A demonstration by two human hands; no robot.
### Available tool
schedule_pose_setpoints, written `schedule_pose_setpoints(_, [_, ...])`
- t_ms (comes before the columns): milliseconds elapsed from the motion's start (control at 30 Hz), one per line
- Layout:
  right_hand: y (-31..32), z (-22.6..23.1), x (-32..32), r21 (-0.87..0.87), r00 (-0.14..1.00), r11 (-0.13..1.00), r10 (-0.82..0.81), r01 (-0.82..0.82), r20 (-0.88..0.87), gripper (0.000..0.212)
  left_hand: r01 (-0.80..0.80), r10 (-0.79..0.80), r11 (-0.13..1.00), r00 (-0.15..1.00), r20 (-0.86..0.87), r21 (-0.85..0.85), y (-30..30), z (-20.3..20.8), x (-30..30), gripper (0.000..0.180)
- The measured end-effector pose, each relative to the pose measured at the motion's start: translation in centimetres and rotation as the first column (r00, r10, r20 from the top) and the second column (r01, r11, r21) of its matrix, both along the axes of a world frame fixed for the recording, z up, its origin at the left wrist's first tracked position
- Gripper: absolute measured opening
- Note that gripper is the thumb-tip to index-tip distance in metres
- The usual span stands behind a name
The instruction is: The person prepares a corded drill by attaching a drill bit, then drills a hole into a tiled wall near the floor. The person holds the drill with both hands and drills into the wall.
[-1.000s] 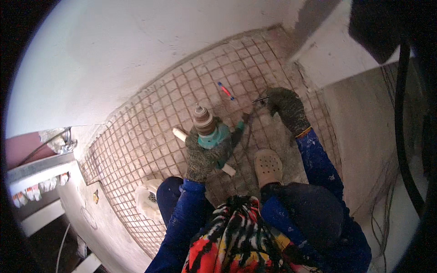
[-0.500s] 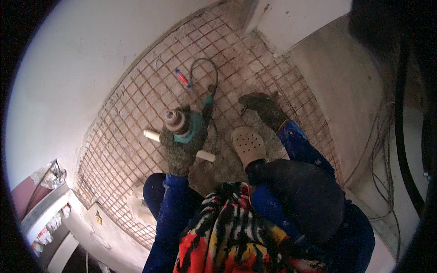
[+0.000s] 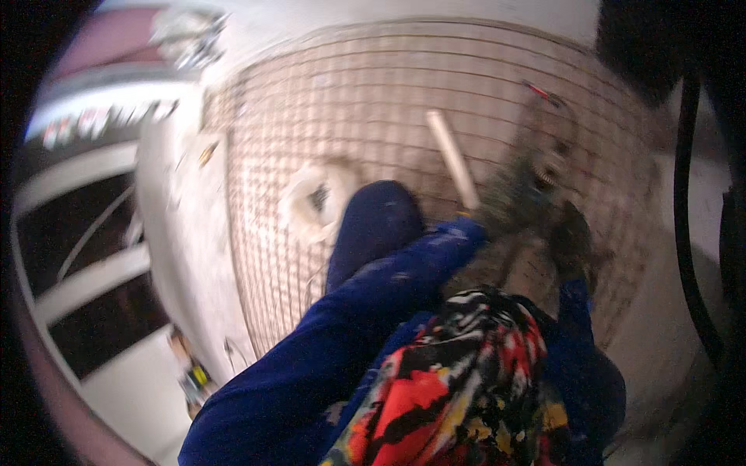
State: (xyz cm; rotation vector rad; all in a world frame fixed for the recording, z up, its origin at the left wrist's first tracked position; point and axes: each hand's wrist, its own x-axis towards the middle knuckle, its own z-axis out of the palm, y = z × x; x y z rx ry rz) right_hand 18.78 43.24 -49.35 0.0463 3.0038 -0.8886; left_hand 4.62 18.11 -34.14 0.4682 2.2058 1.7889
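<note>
power drill (image 3: 547,172): right of centre, just above the floor mesh, ringed round chuck facing up toward the camera; body mostly hidden, smeared by blur. gloved left grip (image 3: 505,205) looks wrapped around it. gloved right grip (image 3: 572,234) is just beside, nearer the body; can't tell if its fingers are open or closed, or if they touch the drill. step in hand, my read: handling the drill, not drilling. next move calls for a firm left hold, chuck kept off the bars.

pale stick (image 3: 452,159), smooth, straight, round-looking, by the left wrist; can't tell if held. slim red item (image 3: 542,94) beyond the drill. rusty-brown wire mesh (image 3: 342,105), square cells. off-white crumpled bag (image 3: 299,203) beside the dark knee (image 3: 379,217). sleeves: blue cloth, pale flecks.
</note>
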Motion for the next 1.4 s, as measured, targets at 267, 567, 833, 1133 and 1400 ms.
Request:
schedule_pose_setpoints(267, [2.9,-3.8,1.8,0.038,0.998,0.998,-0.05,0.048,0.031,0.048,-0.081,0.073,0.991,0.994,0.078,0.105,2.5,0.5,1.0,0.052])
schedule_pose_setpoints(567, [4.2,-2.1,2.1,0.282,0.974,0.959,-0.057,-0.007,0.22,0.043,-0.188,0.176,0.974,0.979,0.1,0.127,-0.1,-0.2,2.1,0.048])
schedule_pose_setpoints(833, [5.5,-1.9,0.5,0.343,0.961,0.935,-0.009,-0.09,0.276,0.038,-0.276,0.265,0.954,0.958,0.107,0.116,-2.8,-0.2,2.3,0.044])
schedule_pose_setpoints(1133, [5.3,-0.9,-0.3,0.349,0.959,0.929,0.022,-0.123,0.281,0.033,-0.266,0.255,0.958,0.961,0.108,0.104,-3.4,1.1,2.4,0.04])
schedule_pose_setpoints(1400, [0.5,0.8,0.8,0.465,0.917,0.885,-0.205,0.024,0.341,0.03,0.024,-0.027,1.0,0.984,0.177,0.018,-3.6,-1.0,0.0,0.037])
